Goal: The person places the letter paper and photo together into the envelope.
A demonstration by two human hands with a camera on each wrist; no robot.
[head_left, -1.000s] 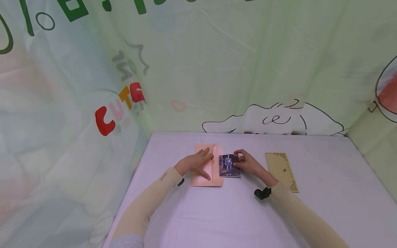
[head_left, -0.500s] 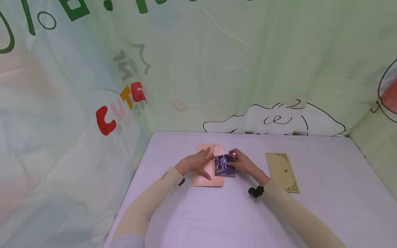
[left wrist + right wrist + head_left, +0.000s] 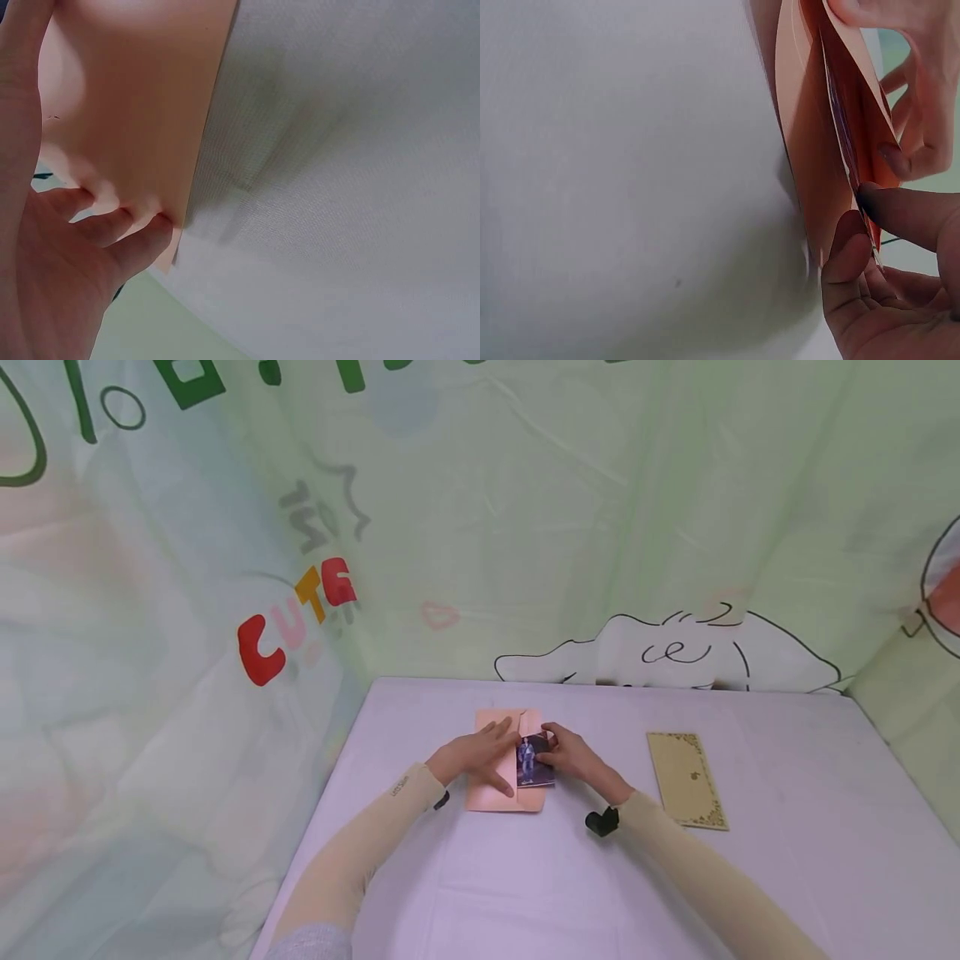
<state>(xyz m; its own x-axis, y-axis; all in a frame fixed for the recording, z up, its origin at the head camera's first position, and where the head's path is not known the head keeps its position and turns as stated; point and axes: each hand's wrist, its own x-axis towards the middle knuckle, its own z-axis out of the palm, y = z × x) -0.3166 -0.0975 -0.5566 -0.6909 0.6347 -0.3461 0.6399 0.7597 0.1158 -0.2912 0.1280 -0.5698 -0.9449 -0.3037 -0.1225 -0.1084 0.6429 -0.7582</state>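
Observation:
A peach envelope (image 3: 491, 785) lies on the lilac table (image 3: 525, 885). My left hand (image 3: 480, 753) lies on top of it; in the right wrist view its bent fingers (image 3: 915, 142) hold the upper layer's edge, so the envelope (image 3: 806, 127) gapes. My right hand (image 3: 567, 754) pinches a small dark photo (image 3: 531, 762) of a standing figure by its right edge. The photo's left part is tucked into the mouth, and only its thin dark edge (image 3: 853, 169) shows between the layers. In the left wrist view, the left hand (image 3: 82, 247) touches the envelope (image 3: 142, 97).
A yellow card with an ornate border (image 3: 686, 781) lies flat to the right of my hands. A green printed cloth (image 3: 525, 527) hangs behind and beside the table. A black wrist camera (image 3: 602, 821) sits on my right forearm.
My right hand has slid the photo leftward, from beside the envelope into its mouth, so less of the picture shows. The left hand has stayed on the envelope.

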